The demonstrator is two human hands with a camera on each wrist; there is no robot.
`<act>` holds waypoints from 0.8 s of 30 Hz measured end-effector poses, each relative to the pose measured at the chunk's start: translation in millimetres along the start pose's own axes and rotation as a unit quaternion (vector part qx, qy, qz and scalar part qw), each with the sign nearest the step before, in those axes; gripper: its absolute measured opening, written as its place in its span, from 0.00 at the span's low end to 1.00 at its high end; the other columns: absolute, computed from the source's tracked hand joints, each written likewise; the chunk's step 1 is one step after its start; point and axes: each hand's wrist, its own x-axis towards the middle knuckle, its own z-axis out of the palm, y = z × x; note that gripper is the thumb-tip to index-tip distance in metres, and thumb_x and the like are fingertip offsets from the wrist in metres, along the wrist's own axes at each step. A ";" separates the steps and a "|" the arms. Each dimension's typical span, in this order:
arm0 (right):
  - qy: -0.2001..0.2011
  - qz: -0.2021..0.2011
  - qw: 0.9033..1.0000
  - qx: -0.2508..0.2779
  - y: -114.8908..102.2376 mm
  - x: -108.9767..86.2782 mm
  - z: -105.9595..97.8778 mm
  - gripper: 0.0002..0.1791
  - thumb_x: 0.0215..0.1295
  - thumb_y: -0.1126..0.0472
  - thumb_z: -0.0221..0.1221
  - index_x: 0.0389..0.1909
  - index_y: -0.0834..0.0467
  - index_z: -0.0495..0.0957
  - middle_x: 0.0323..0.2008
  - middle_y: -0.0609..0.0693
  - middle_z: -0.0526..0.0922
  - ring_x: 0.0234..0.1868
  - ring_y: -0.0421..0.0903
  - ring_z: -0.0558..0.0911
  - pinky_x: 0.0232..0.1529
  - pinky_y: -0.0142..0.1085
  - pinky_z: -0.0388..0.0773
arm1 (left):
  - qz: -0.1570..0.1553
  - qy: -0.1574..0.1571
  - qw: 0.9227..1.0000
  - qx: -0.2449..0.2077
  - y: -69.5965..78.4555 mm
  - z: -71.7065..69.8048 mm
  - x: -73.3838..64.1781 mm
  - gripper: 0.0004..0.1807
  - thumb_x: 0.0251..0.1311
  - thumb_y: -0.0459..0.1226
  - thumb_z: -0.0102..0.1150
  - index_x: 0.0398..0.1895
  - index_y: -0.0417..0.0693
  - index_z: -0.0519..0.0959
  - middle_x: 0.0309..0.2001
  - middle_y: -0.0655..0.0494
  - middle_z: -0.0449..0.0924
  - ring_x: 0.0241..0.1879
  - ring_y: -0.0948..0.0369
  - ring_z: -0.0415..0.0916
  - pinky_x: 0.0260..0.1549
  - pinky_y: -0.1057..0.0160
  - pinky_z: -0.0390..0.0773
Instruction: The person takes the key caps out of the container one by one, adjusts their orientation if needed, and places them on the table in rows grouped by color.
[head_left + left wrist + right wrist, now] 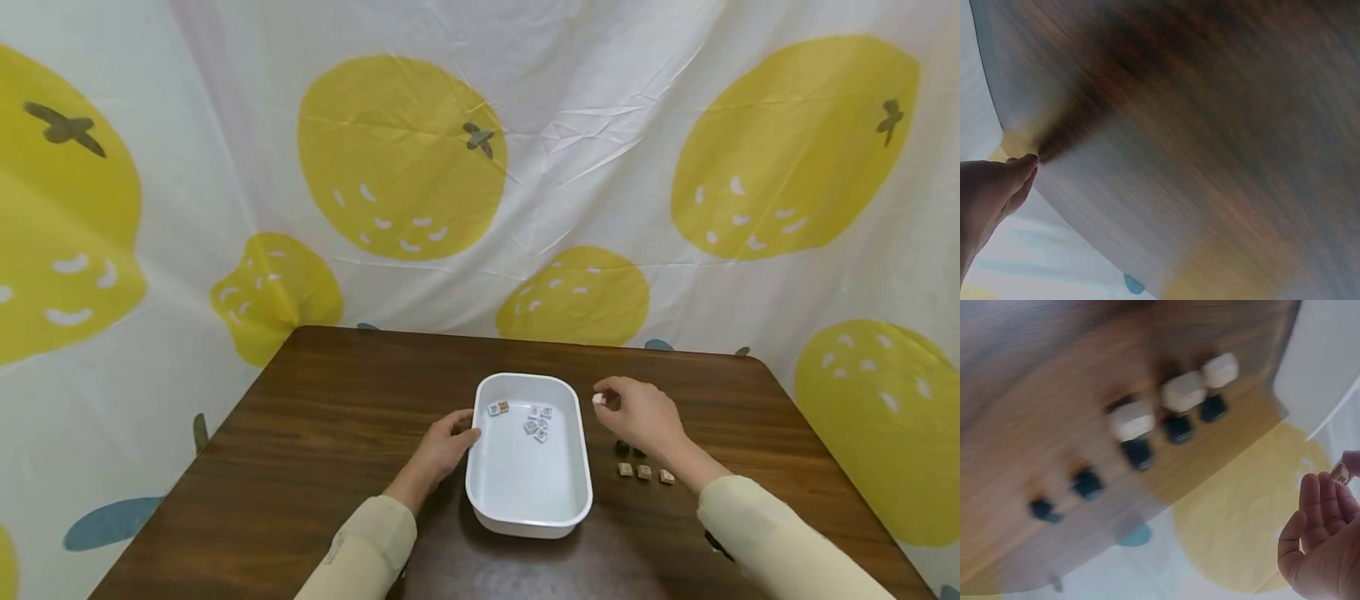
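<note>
Between thumb and fingertips, my right hand (643,418) pinches a small pale keycap (1340,473) just off the right side of a white tray (528,523). My left hand (442,446) grips the tray's left rim, its thumb over the edge. Inside the tray, several white keycaps (541,435) lie loosely grouped, and a brown keycap (503,407) touches a white one near the upper left corner. Below my right hand stand 3 beige keycaps (644,472) on the table. Black keycaps (1087,483) sit in a row beside them, partly covered by the hand in the head view.
The dark wooden table (360,383) extends around the tray. A hanging cloth (585,183) with yellow lemons stands behind the table's far edge and along its sides.
</note>
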 end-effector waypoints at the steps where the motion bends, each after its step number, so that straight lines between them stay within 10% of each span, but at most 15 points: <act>1: -0.002 0.005 1.000 0.005 5.6 -4.9 -3.2 0.14 0.65 0.56 0.60 0.48 0.56 0.83 0.34 0.46 0.86 0.31 0.43 0.82 0.25 0.41 0.75 | -0.003 0.000 1.000 0.000 -0.2 0.4 0.0 0.21 0.67 0.33 0.57 0.61 0.35 0.75 0.58 0.35 0.73 0.56 0.44 0.70 0.55 0.47 0.72; 24: -0.085 0.133 0.987 0.010 113.9 -91.1 -18.0 0.12 0.60 0.55 0.67 0.40 0.59 0.83 0.33 0.47 0.84 0.34 0.45 0.80 0.32 0.45 0.74 | -0.013 -0.001 1.000 0.012 1.1 1.2 2.1 0.21 0.68 0.33 0.56 0.62 0.35 0.74 0.59 0.35 0.72 0.55 0.44 0.70 0.54 0.47 0.73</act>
